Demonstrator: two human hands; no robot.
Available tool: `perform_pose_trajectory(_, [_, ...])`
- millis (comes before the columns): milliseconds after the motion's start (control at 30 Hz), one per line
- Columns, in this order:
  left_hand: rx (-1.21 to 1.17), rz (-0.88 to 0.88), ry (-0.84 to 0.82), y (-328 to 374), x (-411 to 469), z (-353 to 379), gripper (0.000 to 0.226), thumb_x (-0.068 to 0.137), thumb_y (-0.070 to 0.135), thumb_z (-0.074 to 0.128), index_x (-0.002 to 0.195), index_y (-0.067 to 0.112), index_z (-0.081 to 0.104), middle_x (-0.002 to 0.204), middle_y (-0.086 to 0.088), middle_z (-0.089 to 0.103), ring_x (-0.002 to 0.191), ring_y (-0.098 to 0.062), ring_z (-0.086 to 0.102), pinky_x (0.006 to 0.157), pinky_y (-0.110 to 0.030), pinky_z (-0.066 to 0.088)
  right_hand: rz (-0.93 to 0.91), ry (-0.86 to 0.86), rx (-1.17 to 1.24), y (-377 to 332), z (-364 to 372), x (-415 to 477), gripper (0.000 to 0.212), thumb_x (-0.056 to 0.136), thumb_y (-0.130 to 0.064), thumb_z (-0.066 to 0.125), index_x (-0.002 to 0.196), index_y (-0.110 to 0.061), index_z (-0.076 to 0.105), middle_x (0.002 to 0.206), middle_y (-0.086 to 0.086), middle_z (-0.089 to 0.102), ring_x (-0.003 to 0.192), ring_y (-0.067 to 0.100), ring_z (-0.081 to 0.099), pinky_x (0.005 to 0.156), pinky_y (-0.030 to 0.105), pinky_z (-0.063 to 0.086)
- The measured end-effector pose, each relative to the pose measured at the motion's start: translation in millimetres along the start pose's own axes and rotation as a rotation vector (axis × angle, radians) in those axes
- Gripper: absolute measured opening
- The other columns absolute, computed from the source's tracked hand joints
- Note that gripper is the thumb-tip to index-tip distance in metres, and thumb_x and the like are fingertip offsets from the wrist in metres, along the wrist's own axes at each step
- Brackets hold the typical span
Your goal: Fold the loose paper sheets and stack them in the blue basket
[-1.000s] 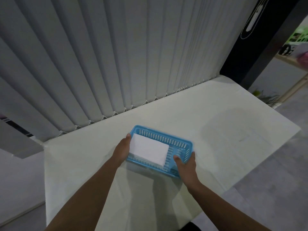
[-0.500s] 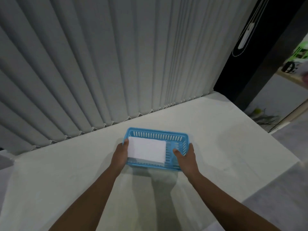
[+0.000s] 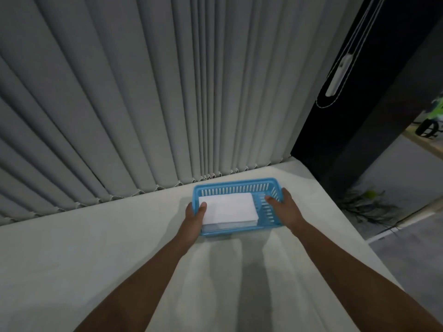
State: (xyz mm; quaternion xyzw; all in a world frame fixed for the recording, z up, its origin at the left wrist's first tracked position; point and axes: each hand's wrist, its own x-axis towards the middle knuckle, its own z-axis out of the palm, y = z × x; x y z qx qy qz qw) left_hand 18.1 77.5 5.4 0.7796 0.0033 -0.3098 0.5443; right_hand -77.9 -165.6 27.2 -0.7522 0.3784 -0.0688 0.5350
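Observation:
A blue basket with slotted walls sits on the white table, close to the blinds. Inside it lies a stack of folded white paper sheets, filling its left part. My left hand grips the basket's left end, thumb over the rim and touching the paper. My right hand grips the right end, thumb inside the basket on the bare slotted floor. Both forearms stretch out from the bottom of the view.
The white table reaches left and toward me; its right edge drops to a grey floor. Grey vertical blinds hang right behind the basket. A blind cord with a white weight hangs at the right against a dark panel.
Both hands have pushed the basket away from me toward the blinds and turned it square to the table's back edge. The view has swung left and upward.

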Motion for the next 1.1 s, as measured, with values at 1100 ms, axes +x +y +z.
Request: perform_pose_trajectory(1100, [0.320,-0.077,0.179,39.8,50.7,55.9,0.069,0.099,0.052,0.023,0.153,0.011,0.012,0.161,-0.010,0.017,0.148,-0.025,0.019,0.121,-0.038,0.016,-0.188,0.039,-0.638,16.4,-24.3,122.0,0.069,0.096,-0.055,0.033,0.152,-0.020,0.014,0.162,0.008,0.009,0.145,0.034,0.014,0.118,0.048,0.012])
